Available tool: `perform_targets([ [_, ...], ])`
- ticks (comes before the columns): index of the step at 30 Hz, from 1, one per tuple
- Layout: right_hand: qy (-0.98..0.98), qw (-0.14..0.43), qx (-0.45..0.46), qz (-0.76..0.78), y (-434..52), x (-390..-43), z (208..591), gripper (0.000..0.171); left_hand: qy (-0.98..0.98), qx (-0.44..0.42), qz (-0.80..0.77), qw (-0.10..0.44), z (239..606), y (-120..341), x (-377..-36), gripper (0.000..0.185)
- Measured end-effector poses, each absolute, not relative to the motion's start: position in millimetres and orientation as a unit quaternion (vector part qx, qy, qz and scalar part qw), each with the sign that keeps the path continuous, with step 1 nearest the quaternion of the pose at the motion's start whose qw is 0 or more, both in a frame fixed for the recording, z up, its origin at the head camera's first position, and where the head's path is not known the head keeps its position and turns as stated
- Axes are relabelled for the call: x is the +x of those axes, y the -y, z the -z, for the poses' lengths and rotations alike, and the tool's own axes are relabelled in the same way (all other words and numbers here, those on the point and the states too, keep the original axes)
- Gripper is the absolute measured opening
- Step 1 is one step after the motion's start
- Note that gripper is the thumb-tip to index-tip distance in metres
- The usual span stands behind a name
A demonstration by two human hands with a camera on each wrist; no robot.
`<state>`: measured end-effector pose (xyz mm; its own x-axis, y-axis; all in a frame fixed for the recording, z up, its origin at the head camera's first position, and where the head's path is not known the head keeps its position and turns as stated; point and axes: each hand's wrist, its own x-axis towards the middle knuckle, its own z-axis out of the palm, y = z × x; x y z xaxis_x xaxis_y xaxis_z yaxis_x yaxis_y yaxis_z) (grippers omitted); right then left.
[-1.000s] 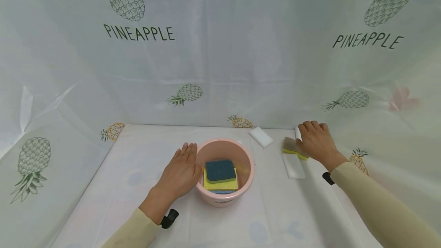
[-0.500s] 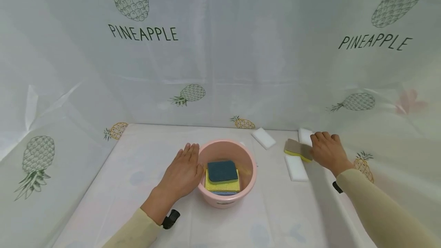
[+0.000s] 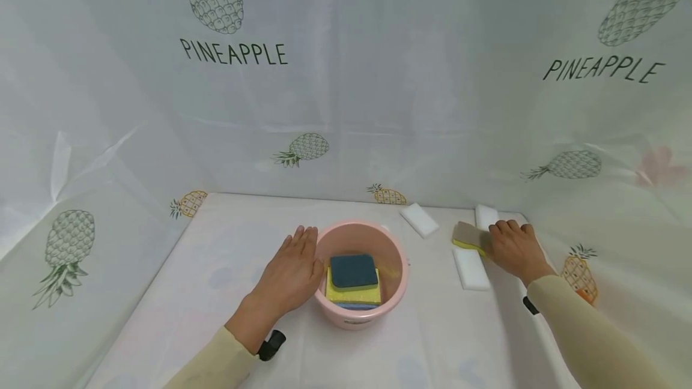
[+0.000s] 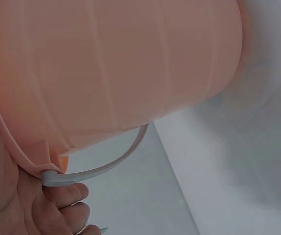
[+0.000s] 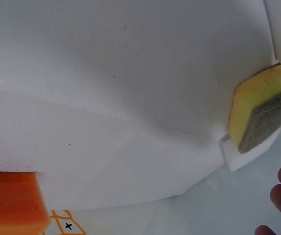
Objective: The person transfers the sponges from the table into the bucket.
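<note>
A pink bucket (image 3: 402, 281) stands on the table, holding a dark green-topped scouring sponge (image 3: 354, 271), a yellow sponge (image 3: 346, 296) and a blue one beneath. My left hand (image 3: 292, 272) rests along its left rim with the fingers extended. In the left wrist view the palm lies by the rim, near the white bail handle (image 4: 106, 169). At the right, my right hand (image 3: 516, 251) is beside a yellow sponge with a grey-brown scouring side (image 3: 469, 236). The right wrist view shows the thumb overlapping that sponge (image 5: 263, 112), with the other fingers bent apart from it.
White sponge blocks lie around: one behind the bucket's right side (image 3: 419, 220), one at the back right (image 3: 486, 217), one in front of the scouring sponge (image 3: 471, 269). An orange sponge (image 5: 12, 200) shows in the right wrist view. A pineapple-print sheet (image 3: 400, 77) rises behind.
My right hand has drawn back from over the scouring sponge to its right end, uncovering the white block behind. The left hand stays on the bucket; the head view has shifted slightly left.
</note>
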<state>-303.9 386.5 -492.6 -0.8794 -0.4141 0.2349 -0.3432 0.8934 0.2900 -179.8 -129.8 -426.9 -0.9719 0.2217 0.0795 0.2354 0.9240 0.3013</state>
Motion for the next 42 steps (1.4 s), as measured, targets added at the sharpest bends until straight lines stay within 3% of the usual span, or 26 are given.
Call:
perform_targets([
  [8, 0.968, 0.123, 0.191, 0.109, -390, -301, 495, 0.054, 0.979, -0.124, 0.161, 0.035, 428, 129, -178, 0.064],
  [15, 0.979, 0.062, 0.174, 0.085, -395, -294, 502, 0.052, 0.978, -0.127, 0.163, 0.022, 432, 128, -174, 0.065],
  [29, 0.988, 0.001, 0.143, 0.057, -390, -299, 500, 0.058, 0.977, -0.129, 0.166, 0.032, 434, 130, -174, 0.064],
  [42, 0.985, 0.029, 0.161, 0.05, -393, -306, 496, 0.071, 0.978, -0.125, 0.162, 0.035, 433, 132, -179, 0.064],
])
